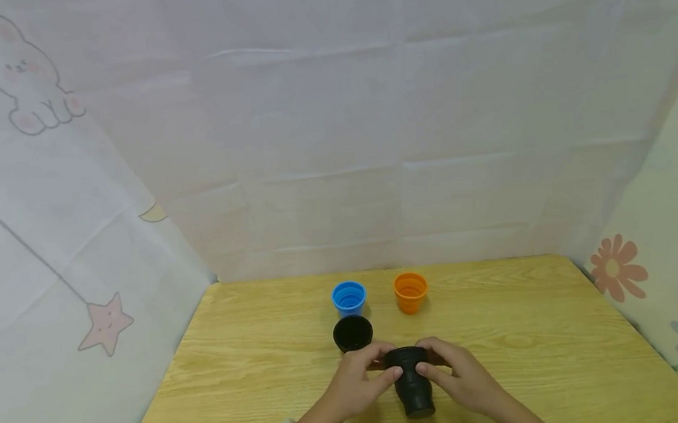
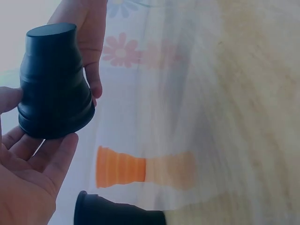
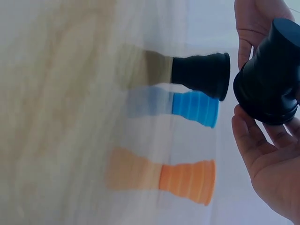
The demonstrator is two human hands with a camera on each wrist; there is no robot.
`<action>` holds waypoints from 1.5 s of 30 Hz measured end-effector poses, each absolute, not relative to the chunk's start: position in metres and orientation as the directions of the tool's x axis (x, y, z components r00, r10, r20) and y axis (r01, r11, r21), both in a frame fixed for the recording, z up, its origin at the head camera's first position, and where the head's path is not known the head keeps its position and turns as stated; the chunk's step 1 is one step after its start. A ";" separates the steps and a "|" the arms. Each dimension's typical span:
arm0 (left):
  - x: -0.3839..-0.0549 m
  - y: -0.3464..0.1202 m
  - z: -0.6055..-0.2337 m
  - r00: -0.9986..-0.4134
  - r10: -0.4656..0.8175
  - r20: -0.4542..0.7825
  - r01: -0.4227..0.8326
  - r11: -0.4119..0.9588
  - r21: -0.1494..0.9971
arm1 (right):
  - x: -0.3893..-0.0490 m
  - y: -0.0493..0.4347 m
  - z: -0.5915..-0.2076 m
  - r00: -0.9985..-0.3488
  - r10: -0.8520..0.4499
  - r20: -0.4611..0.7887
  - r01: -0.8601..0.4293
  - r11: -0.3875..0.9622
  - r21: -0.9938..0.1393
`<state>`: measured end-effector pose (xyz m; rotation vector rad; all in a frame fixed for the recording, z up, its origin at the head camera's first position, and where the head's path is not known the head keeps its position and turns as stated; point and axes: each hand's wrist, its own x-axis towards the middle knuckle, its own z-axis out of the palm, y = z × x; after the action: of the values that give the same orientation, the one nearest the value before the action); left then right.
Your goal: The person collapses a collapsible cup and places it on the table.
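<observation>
Both hands grip a black collapsible cup [image 1: 414,389] by its wide rim end, thumbs on the near side and fingers round the far side. My left hand [image 1: 356,382] is on the cup's left and my right hand [image 1: 464,374] on its right. The cup tilts with its narrow base toward me; its inside is mostly hidden. In the left wrist view the held cup [image 2: 54,84] appears above the table surface. Just beyond my left fingers a second black cup [image 1: 353,334] stands upright, its dark inside facing up.
A blue collapsible cup [image 1: 349,298] stands right behind the second black cup. To its right is an orange collapsible cup [image 1: 410,292]. All rest on a wood-grain table [image 1: 255,369]. A pale printed cloth [image 1: 312,142] hangs behind the table and along both sides.
</observation>
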<state>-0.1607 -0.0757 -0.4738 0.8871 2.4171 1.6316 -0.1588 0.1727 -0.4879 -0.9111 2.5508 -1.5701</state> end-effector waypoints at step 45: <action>-0.157 -0.090 -0.492 -0.798 0.583 0.155 0.284 0.135 0.949 | -0.143 0.159 -0.491 -0.800 -0.495 0.339 -0.563 0.424 -0.709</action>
<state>-0.1570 -0.0901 -0.4919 0.8492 2.1615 1.7154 -0.1432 0.1594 -0.4908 -1.0109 2.7165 -1.4022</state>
